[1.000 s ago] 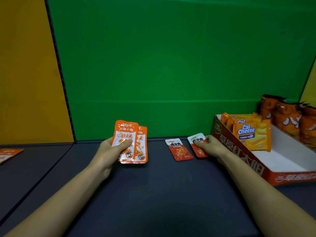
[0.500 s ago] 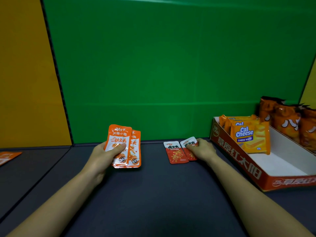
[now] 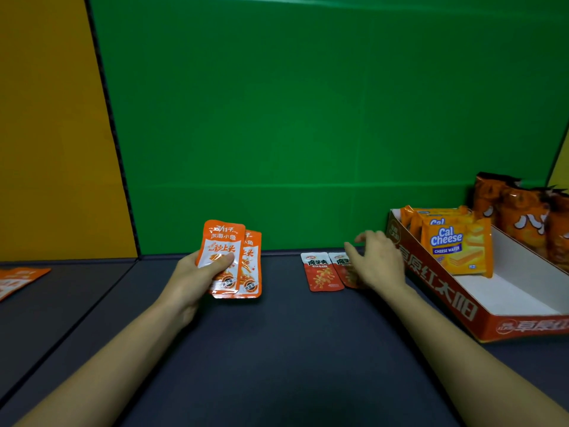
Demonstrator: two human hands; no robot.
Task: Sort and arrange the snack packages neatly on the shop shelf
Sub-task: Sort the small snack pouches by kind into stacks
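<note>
Snack packages partly sorted: two red sachets (image 3: 326, 271) aligned under the spread right hand (image 3: 377, 263); left hand (image 3: 197, 277) pinches two orange packets (image 3: 231, 257), unplaced.

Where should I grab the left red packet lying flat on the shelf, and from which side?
Pinch the red packet by its near bottom edge, coming from above and the front: it lies flat with the second red packet tight against its right side.

You see glossy plastic-film orange sachets (image 3: 229, 257), shiny red sachets (image 3: 321, 272), a matt dark shelf (image 3: 277, 349), a printed cardboard tray (image 3: 446, 303), slick foil-look wafer packs (image 3: 455, 248), a matt green backdrop (image 3: 308, 118)
</note>
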